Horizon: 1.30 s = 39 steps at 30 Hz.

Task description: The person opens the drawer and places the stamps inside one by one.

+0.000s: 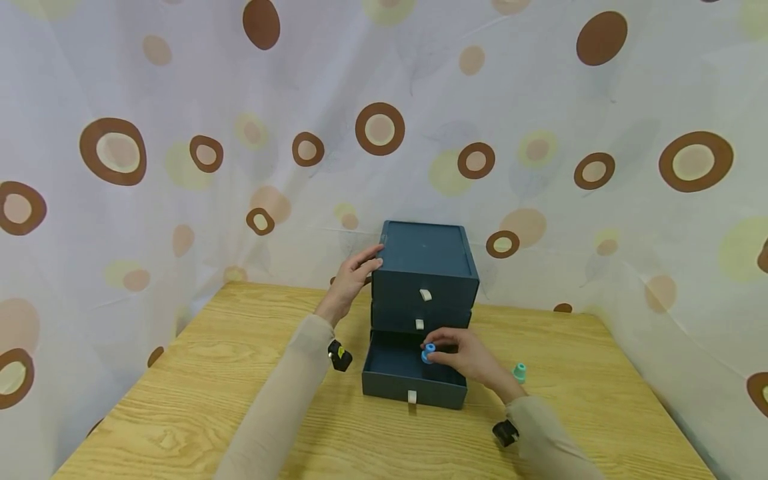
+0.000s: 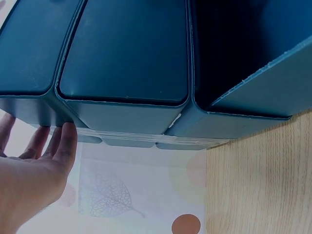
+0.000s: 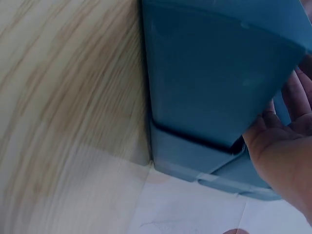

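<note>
A dark blue drawer box point(image 1: 427, 248) stands on the table, its bottom drawer point(image 1: 390, 383) pulled out and the two drawers above it closed. My left hand point(image 1: 350, 280) rests on the box's left side near the top; in the left wrist view the fingers of that hand point(image 2: 39, 165) touch the side wall with fingertips. Over the open drawer, my right hand point(image 1: 465, 357) pinches a small blue stepped cone-shaped piece point(image 1: 429, 352) between thumb and fingers. The right wrist view shows that hand point(image 3: 285, 146) partly behind the drawer wall, and the piece is hidden there.
A teal piece of similar shape point(image 1: 519, 373) stands on the wooden table point(image 1: 576, 413) right of the drawer, close to my right forearm. Behind the box hangs a white cloth point(image 1: 336, 80) with brown and yellow spots. White pull tabs point(image 1: 412, 397) stick out from the drawer fronts.
</note>
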### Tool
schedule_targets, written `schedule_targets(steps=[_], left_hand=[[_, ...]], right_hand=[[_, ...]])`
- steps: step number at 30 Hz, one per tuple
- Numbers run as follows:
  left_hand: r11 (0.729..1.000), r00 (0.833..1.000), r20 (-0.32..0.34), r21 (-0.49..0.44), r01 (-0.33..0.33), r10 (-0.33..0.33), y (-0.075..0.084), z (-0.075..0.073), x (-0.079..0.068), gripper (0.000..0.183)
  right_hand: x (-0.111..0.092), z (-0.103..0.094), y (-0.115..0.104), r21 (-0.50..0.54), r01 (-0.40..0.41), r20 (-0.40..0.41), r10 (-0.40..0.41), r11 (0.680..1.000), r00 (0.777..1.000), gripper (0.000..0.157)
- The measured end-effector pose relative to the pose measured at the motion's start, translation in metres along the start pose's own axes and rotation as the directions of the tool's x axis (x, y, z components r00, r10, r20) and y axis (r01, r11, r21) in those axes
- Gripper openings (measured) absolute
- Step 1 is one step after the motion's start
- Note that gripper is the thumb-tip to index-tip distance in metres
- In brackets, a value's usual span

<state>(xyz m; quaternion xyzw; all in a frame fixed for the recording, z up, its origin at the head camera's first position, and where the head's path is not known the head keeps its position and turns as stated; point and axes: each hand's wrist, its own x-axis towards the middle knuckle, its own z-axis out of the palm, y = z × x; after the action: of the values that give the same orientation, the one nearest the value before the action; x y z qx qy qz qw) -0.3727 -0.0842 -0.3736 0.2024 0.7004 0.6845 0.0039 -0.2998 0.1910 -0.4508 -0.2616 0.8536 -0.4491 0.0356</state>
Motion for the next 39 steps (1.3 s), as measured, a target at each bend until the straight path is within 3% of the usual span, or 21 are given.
schedule_targets(steps=[11,30,39], left_hand=[[1.0,1.0,-0.015,-0.002,0.015,-0.015,0.0,0.0,0.0,0.045],[1.0,0.999,-0.029,-0.005,0.015,-0.015,-0.002,0.0,0.001,0.044],[1.0,1.0,-0.027,-0.021,0.015,-0.015,0.0,0.0,0.001,0.045]], right_hand=[[0.011,0.012,-0.004,-0.167,0.107,0.06,-0.098,0.98,0.993,0.027],[0.04,0.028,-0.002,-0.256,0.18,0.179,-0.136,0.95,0.974,0.024],[0.046,0.032,-0.003,-0.284,0.179,0.185,-0.129,0.942,0.974,0.023]])
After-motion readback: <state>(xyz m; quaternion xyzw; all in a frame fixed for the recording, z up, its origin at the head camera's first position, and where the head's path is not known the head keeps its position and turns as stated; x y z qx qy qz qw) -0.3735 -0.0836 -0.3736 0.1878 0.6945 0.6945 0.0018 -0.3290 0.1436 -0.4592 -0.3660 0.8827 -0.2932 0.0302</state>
